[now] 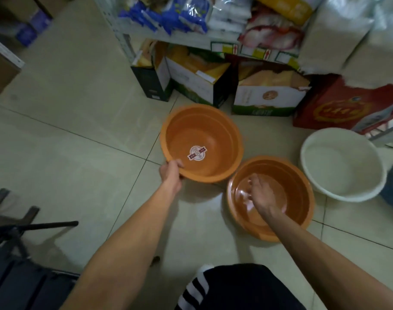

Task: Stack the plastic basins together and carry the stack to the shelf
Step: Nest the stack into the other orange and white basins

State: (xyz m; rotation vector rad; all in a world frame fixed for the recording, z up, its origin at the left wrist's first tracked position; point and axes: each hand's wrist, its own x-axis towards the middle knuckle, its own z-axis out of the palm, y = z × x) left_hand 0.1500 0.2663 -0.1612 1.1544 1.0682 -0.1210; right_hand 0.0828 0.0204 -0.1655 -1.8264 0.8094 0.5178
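Three plastic basins are on the tiled floor. An orange basin with a round sticker inside (pixel 215 135) is tilted, its near rim raised, and my left hand (pixel 171 170) grips that near rim. Right beside it, a second orange basin (pixel 300 198) rests flat; my right hand (pixel 261 194) hovers over its inside with fingers loosely spread, holding nothing. A white basin (pixel 341 166) stands to the right, apart from both hands. The metal shelf (pixel 124 43) rises behind, packed with bagged goods.
Cardboard boxes (pixel 265 95) and a red carton (pixel 338 108) line the floor under the shelf, just behind the basins. A tripod leg (pixel 41 225) and dark stool lie at the lower left. My knee (pixel 235 287) is at the bottom. Bare tiles stretch left.
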